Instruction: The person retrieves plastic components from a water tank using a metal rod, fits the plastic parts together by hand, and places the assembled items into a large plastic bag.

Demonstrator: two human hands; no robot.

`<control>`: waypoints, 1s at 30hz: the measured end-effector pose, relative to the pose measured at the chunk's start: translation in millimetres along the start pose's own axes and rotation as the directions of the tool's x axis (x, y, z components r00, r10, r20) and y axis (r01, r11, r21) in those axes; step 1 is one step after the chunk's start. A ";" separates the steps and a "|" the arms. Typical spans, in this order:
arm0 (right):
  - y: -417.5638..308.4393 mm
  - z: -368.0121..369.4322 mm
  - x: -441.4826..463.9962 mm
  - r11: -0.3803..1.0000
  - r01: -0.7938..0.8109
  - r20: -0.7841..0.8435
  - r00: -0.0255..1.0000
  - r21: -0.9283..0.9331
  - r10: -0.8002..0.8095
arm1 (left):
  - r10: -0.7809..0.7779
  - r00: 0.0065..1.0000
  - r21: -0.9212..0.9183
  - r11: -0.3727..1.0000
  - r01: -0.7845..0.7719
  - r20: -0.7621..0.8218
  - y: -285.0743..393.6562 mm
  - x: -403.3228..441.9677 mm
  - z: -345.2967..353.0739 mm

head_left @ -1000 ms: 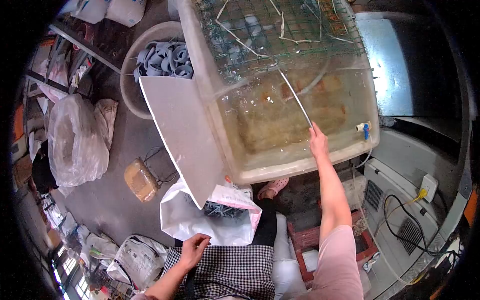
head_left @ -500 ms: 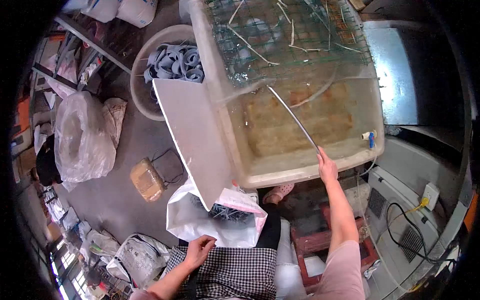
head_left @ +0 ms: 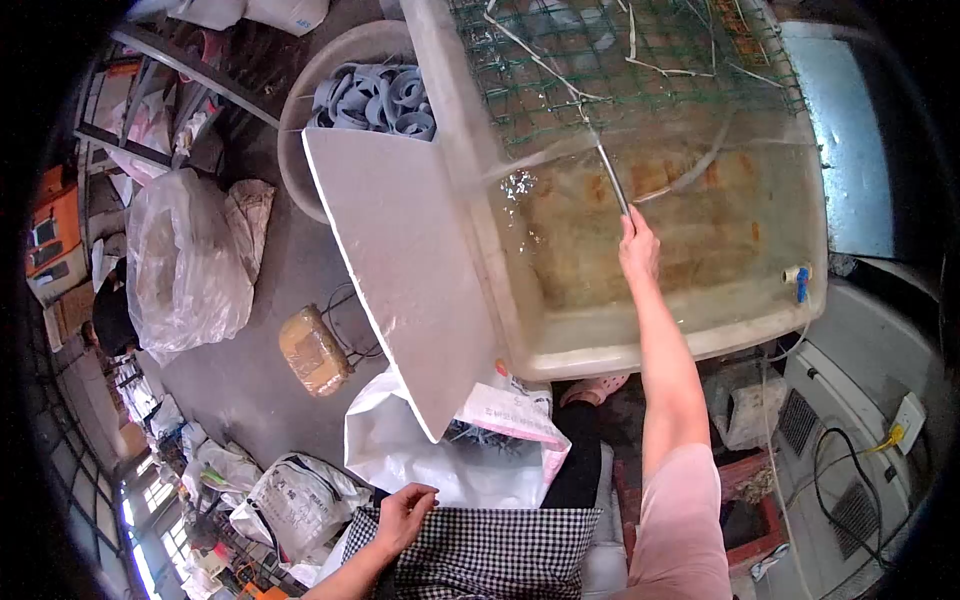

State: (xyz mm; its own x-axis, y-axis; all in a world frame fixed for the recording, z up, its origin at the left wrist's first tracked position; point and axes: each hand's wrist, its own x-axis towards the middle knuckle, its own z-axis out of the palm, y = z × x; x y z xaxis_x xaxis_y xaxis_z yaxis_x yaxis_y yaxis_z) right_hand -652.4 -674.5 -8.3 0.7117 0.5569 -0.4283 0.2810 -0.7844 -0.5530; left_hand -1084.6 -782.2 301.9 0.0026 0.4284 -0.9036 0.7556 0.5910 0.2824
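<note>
My right hand [head_left: 639, 250] is closed around the near end of a thin metal rod [head_left: 612, 178], held over the water tank [head_left: 640, 362]. The rod's far end meets the near edge of a green mesh [head_left: 540, 100], beside a pale thin strip [head_left: 535, 55] lying on it. My left hand [head_left: 404, 518] hovers at my checkered apron [head_left: 490, 550], fingers curled in, nothing visible in them. In front of it stands an open white sack [head_left: 400, 455] with grey strips [head_left: 475, 435] inside, partly hidden by a flat pale board [head_left: 410, 260].
A round tub [head_left: 298, 150] holding coiled grey pieces [head_left: 375, 100] stands left of the tank. A taped brown package [head_left: 312, 350] and a clear plastic bag [head_left: 185, 270] are on the floor. A blue valve [head_left: 801, 285] sits at the tank's right; a grey machine [head_left: 850, 400] stands beyond.
My right hand has reached farther forward over the tank, taking the rod's far end up to the mesh. The whole view has shifted, so things appear farther right. My left hand stays near the apron.
</note>
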 end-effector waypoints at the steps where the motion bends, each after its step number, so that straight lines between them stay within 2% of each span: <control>1: -0.3 5.1 1.8 1.000 -0.002 0.000 1.000 0.000 0.002 | 0.011 1.000 -0.024 1.000 -0.011 0.002 1.4 -0.3 0.6; 3: 1.0 12.5 3.7 0.989 0.063 -0.060 0.997 0.134 -0.055 | 0.028 1.000 -0.052 0.998 -0.028 0.011 3.3 -1.5 0.6; 4: 3.9 11.8 0.6 0.974 0.145 -0.080 0.988 0.176 -0.132 | 0.031 0.999 -0.060 0.998 -0.030 0.013 3.4 -1.6 1.0; 9: 34.0 -35.4 -64.4 0.986 0.086 0.020 0.996 0.139 -0.090 | 0.077 0.996 -0.089 0.993 -0.073 0.037 11.5 -5.6 -3.1; 11: 62.3 -53.4 -96.9 0.980 0.139 -0.033 0.990 0.143 -0.135 | 0.072 0.996 -0.091 0.994 -0.067 0.056 13.0 -6.4 -6.3; 13: 72.6 -85.7 -128.1 0.997 -0.063 0.104 0.993 0.038 0.059 | 0.070 0.995 -0.070 0.995 -0.065 0.072 15.2 -8.1 -11.1; 16: 97.2 -105.7 -154.5 0.991 -0.125 0.075 0.990 0.042 0.121 | 0.069 0.994 -0.070 0.996 -0.063 0.088 9.6 -5.3 -12.6; 19: 95.6 -90.9 -125.4 0.990 -0.142 0.010 0.990 -0.019 0.142 | 0.067 0.992 -0.086 0.995 -0.058 0.106 11.4 -3.7 -11.6; 21: 72.8 -76.0 -93.9 0.991 -0.055 -0.077 0.995 0.119 0.065 | 0.071 0.990 -0.073 0.995 -0.062 0.126 17.7 -2.0 -9.1; 23: 57.2 -54.7 -53.8 0.979 -0.052 -0.088 0.994 0.197 0.070 | 0.043 0.994 -0.072 0.997 -0.036 0.097 21.3 -2.6 -7.8; 26: 19.9 -52.9 -22.4 0.986 -0.056 -0.078 0.995 0.157 0.069 | 0.039 0.995 -0.090 0.995 -0.031 0.088 22.4 -1.7 -6.1; 29: 19.9 -60.3 -17.4 0.980 -0.049 -0.105 0.992 0.192 0.070 | 0.051 0.995 -0.102 0.994 -0.042 0.083 19.8 1.7 -6.0; 30: 38.6 -58.7 -26.0 0.978 0.055 -0.138 0.990 0.201 -0.028 | 0.052 0.995 -0.112 0.993 -0.042 0.087 22.4 1.9 -6.6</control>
State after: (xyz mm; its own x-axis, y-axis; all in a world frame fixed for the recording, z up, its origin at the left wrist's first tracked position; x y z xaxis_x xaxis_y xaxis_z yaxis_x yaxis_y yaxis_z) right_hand -622.3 -735.3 23.4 0.7857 0.5353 -0.3100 0.1845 -0.6812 -0.7085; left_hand -1072.0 -763.6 308.6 0.0983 0.3975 -0.9123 0.6771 0.6452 0.3541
